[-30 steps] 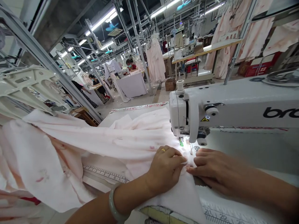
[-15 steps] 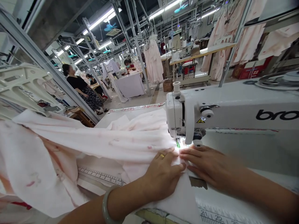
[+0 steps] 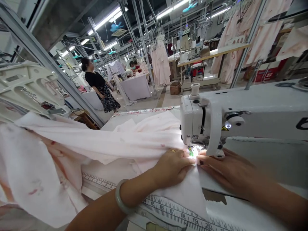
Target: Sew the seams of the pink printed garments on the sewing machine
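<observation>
My left hand (image 3: 171, 166) lies on the pale pink fabric (image 3: 101, 144), fingers curled and pressing it right at the lit needle of the white sewing machine (image 3: 240, 118). There is a ring on one finger and a jade bangle on the wrist. My right hand (image 3: 226, 170) lies flat with fingers stretched out on the fabric edge at the right of the needle, fingertips almost meeting the left hand. The fabric trails left over the table and bunches into a big heap.
A printed ruler strip (image 3: 173, 213) runs along the table's front edge. A person in black (image 3: 99, 88) stands in the aisle at the left behind a slanted metal post. Further back are more workers at tables, hanging pink garments (image 3: 160, 62) and other sewing stations.
Both hands have slid with the fabric up to the needle and under the machine head. The person in black has walked right along the aisle. The camera has shifted a little.
</observation>
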Available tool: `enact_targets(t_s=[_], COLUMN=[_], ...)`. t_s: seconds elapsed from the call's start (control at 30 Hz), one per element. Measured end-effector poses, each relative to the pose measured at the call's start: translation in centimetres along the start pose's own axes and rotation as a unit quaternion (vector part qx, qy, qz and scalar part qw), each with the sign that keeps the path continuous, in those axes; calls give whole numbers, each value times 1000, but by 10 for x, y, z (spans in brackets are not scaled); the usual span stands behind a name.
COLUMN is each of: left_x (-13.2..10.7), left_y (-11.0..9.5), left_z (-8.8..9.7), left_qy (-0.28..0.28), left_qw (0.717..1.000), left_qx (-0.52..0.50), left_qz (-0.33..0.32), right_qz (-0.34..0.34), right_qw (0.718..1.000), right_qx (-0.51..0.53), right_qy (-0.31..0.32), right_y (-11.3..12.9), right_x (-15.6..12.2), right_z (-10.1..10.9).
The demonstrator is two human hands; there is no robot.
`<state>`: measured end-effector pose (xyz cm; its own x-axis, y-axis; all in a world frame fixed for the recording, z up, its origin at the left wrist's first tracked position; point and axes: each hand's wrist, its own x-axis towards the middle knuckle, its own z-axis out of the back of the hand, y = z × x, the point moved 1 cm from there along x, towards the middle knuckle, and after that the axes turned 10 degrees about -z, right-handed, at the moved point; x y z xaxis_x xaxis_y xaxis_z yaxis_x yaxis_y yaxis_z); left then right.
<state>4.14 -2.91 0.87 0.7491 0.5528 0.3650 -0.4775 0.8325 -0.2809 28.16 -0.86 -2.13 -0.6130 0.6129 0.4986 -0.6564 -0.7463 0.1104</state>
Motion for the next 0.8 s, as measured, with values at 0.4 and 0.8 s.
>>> enact_targets(t_s=[0.4, 0.8], left_x=[2, -2], left_y=[-18, -22], left_z=[-2, -10], left_qy=[-55, 30], left_qw=[992, 977], left_qx=[66, 205], left_qz=[94, -55], right_qz=[51, 40], right_qw=[998, 998], right_qx=[46, 39], right_qy=[4, -11], right_y=[18, 21], right_x=[10, 12], right_z=[17, 22])
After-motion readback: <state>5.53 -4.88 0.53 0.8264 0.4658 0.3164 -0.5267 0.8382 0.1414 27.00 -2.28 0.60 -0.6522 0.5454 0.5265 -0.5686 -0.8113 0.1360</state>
